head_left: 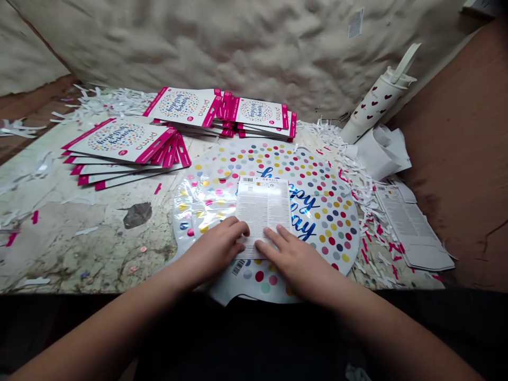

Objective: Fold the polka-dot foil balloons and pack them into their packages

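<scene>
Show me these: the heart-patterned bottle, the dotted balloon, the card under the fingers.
Heart-patterned bottle (371,108): head view, middle of body.
Dotted balloon (327,211): head view, right part.
Card (260,211): head view, printed middle.

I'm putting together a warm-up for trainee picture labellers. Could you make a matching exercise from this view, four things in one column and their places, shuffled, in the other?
Things
1. White tumbler with dark red hearts
2. Flat, round foil balloon with multicoloured dots
3. Single white card with small print
4. Pile of white printed cards

Places
A. Under the fingers of the left hand and right hand
B. At the right edge of the table
C. Back right, near the wrinkled wall covering
D. Beneath the single card

Pairs: 1-C, 2-D, 3-A, 4-B
</scene>
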A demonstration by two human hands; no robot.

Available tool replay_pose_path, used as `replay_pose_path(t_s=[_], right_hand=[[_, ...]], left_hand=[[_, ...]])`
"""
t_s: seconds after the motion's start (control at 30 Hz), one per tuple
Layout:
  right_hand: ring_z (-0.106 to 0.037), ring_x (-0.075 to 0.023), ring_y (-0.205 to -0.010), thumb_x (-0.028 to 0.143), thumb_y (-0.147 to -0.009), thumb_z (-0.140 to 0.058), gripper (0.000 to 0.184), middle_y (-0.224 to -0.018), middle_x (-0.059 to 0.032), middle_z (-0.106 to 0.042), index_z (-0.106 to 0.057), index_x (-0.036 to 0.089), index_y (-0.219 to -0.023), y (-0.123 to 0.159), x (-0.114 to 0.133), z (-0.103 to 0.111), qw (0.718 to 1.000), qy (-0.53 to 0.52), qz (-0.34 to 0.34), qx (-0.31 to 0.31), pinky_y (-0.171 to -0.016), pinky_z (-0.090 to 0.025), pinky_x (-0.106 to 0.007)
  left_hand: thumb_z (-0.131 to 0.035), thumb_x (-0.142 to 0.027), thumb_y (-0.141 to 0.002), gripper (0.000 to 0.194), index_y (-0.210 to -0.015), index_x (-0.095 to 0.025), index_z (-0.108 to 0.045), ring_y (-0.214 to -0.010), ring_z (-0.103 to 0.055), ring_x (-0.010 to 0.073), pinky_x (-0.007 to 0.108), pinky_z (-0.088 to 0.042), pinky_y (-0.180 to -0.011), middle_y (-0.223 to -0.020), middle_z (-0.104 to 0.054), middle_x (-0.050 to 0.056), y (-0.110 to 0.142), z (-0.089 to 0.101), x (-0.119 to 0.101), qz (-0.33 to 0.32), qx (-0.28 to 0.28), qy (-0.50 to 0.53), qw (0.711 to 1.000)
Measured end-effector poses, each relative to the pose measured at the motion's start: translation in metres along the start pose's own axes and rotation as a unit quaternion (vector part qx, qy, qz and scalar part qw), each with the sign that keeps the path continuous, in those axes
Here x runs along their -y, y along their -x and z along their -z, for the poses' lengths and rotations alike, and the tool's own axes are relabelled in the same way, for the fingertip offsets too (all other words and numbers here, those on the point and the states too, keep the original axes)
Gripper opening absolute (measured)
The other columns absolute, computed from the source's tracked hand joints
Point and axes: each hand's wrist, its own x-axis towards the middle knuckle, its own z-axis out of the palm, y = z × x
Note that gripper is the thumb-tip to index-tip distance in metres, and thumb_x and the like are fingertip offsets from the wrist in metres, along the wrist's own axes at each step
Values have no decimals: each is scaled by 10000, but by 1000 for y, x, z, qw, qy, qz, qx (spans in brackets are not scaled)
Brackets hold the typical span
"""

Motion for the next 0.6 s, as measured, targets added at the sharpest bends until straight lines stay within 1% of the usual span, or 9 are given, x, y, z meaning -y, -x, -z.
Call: replay_pose_path(t_s=[0.1, 0.17, 0.2, 0.23, 0.27, 0.33, 0.4, 0.5, 0.6], right_hand=[[-587, -351, -1026, 143, -816, -518, 476, -1302, -229, -489, -457, 129, -1287, -5, 6, -1, 994, 103, -14, 16, -676, -542, -432], [-638, -312, -919, 109, -842, -454, 404, -1237, -243, -543, -508, 83, -1241, -7, 5, 0, 990, 137, -14, -35, -641, -549, -412], [-642, -300, -916, 85, -847, -430, 386, -1212, -244, -562, -527, 56, -1220, -7, 5, 2, 987, 143, -10, -75, -670, -551, -412], [-637, -295, -946, 62, -850, -412, 376, -1191, -244, -576, -542, 31, -1202, -7, 5, 3, 982, 145, -6, -120, -721, -549, -417], [-624, -294, -989, 45, -852, -401, 367, -1172, -240, -591, -555, 13, -1184, -7, 6, 4, 975, 146, -1, -168, -774, -541, -420], [-612, -293, -1027, 43, -853, -422, 331, -1116, -232, -626, -585, -11, -1137, -6, 11, 5, 958, 141, 13, -248, -821, -534, -409], [-644, -285, -963, 58, -838, -482, 277, -1030, -222, -667, -627, -18, -1061, -6, 18, 5, 944, 129, 23, -303, -784, -555, -378], [-672, -273, -885, 51, -803, -540, 222, -947, -204, -696, -661, -9, -979, -6, 25, 3, 932, 112, 19, -343, -743, -574, -352], [-671, -266, -901, 29, -811, -503, 233, -948, -203, -696, -657, 2, -984, -4, 25, 3, 933, 92, 11, -349, -757, -574, -349]], left_hand=[[-445, -229, -840, 144, -870, -181, -578, -815, -557, 179, 282, -430, -735, -881, -581, 48, 15, 4, -11, -6, -38, 69, 997], [-466, -356, -856, 247, -738, -175, -585, -661, -547, 151, 245, -419, -613, -702, -583, 21, 24, 3, -18, 38, 26, 162, 986], [-473, -421, -851, 305, -711, -173, -585, -599, -538, 137, 230, -407, -554, -648, -578, 12, 27, 1, -21, 70, 73, 238, 966], [-471, -473, -844, 347, -724, -170, -591, -574, -541, 130, 220, -404, -522, -639, -587, 12, 28, -2, -22, 105, 105, 326, 933], [-469, -507, -837, 372, -763, -165, -598, -586, -560, 131, 215, -418, -519, -669, -608, 23, 27, -5, -22, 138, 111, 418, 891], [-523, -512, -809, 369, -826, -150, -592, -663, -604, 144, 218, -462, -560, -747, -643, 53, 21, -11, -21, 192, 43, 567, 800], [-631, -438, -760, 305, -785, -139, -578, -702, -618, 146, 212, -480, -585, -734, -645, 54, 12, -15, -22, 219, -45, 641, 735], [-705, -265, -717, 184, -729, -142, -569, -641, -602, 118, 195, -480, -556, -663, -612, 11, 1, -17, -26, 238, -105, 701, 663], [-676, -166, -723, 96, -746, -155, -584, -656, -596, 108, 237, -508, -641, -698, -609, -2, -2, -18, -30, 248, -85, 788, 557]])
